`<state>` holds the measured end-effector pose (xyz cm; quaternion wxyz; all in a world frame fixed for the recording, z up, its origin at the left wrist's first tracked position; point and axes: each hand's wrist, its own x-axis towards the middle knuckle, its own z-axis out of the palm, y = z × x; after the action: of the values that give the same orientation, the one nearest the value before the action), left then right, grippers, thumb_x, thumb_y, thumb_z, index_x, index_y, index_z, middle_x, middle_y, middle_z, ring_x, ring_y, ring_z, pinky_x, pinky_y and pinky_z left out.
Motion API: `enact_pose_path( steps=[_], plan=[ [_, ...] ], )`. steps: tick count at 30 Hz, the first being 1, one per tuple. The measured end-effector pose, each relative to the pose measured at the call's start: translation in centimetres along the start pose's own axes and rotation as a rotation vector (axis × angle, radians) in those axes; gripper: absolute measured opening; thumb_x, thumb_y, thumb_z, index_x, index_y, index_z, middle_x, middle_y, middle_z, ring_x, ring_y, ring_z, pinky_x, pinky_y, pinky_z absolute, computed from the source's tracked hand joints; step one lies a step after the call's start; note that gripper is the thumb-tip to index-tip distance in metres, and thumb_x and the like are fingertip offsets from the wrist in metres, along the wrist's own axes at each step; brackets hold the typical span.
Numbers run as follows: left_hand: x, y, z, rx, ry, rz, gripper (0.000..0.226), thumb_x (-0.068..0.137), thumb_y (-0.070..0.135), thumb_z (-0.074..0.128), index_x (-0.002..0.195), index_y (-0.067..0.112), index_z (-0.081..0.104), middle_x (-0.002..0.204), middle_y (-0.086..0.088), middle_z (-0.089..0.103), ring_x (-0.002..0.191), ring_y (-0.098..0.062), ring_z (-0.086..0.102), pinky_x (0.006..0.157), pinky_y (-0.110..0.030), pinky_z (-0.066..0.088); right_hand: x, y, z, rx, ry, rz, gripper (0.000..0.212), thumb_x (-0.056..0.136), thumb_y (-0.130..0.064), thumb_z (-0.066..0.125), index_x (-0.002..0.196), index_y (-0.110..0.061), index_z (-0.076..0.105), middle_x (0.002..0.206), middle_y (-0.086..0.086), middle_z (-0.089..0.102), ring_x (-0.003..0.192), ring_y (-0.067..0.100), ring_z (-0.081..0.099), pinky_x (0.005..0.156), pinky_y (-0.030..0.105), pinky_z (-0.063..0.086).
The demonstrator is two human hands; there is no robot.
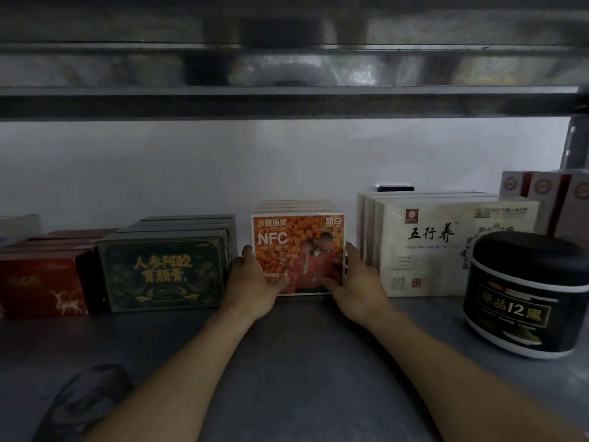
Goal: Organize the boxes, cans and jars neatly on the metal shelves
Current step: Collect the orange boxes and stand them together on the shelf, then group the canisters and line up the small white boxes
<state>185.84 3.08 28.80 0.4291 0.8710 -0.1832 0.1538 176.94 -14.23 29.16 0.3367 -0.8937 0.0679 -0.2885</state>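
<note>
1. My left hand (255, 279) gripped the orange box (298, 247) at its 9 o'clock edge, thumb on the front.
2. My right hand (357, 282) gripped the 3 o'clock edge likewise.
3. The box stood upright on the metal shelf (302, 362), between the green box (162, 272) at 9 o'clock and the cream box (446, 250) at 3 o'clock.

Left edge cuts the red box (38, 282), its print seemingly blurred.

Dim white wall (287, 161) behind grey metal shelf (302, 362)
</note>
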Motion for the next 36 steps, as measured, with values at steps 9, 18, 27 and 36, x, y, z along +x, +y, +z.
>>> enact_pose_path(
  steps=[9,18,27,36],
  plan=[
    [-3.4,1.8,-2.6,0.195,0.037,0.071,0.042,0.085,0.048,0.063,0.108,0.013,0.060,0.104,-0.005,0.062,0.090,-0.022,0.061,0.077,-0.037,0.055,-3.7,-2.5,-3.0,-0.265,0.051,0.036,0.050,0.090,-0.034,0.065,0.131,-0.012,0.047,0.122,0.012,0.062,0.109,0.031,0.060,0.083,0.034,0.050],
    [-8.7,6.4,-3.0,-0.098,-0.092,0.216,0.034,0.088,0.036,0.067,0.117,0.019,0.061,0.107,0.007,0.062,0.099,-0.011,0.058,0.087,-0.028,0.047,-9.6,-3.1,-5.2,-0.175,0.138,0.000,0.058,0.086,-0.040,0.067,0.137,-0.020,0.049,0.128,0.002,0.063,0.118,0.021,0.058,0.095,0.035,0.050],
    [-10.6,11.5,1.1,-0.484,-0.293,0.090,0.042,0.088,0.033,0.067,0.125,0.019,0.053,0.105,0.001,0.059,0.087,-0.008,0.055,0.068,-0.020,0.039,-14.8,-1.9,-11.3,-0.142,0.328,0.162,0.062,0.085,-0.038,0.072,0.137,-0.012,0.051,0.130,0.003,0.061,0.123,0.020,0.055,0.102,0.029,0.045],
    [-13.2,18.4,7.9,-0.651,-0.482,0.072,0.097,0.071,0.031,0.083,0.149,0.032,0.027,0.153,0.000,0.035,0.137,-0.021,0.036,0.110,-0.039,0.034,-20.7,-0.9,-18.7,-0.198,0.491,0.264,0.047,0.084,-0.033,0.075,0.124,-0.016,0.059,0.100,-0.011,0.060,0.098,0.010,0.058,0.088,0.027,0.048]
  ],
)
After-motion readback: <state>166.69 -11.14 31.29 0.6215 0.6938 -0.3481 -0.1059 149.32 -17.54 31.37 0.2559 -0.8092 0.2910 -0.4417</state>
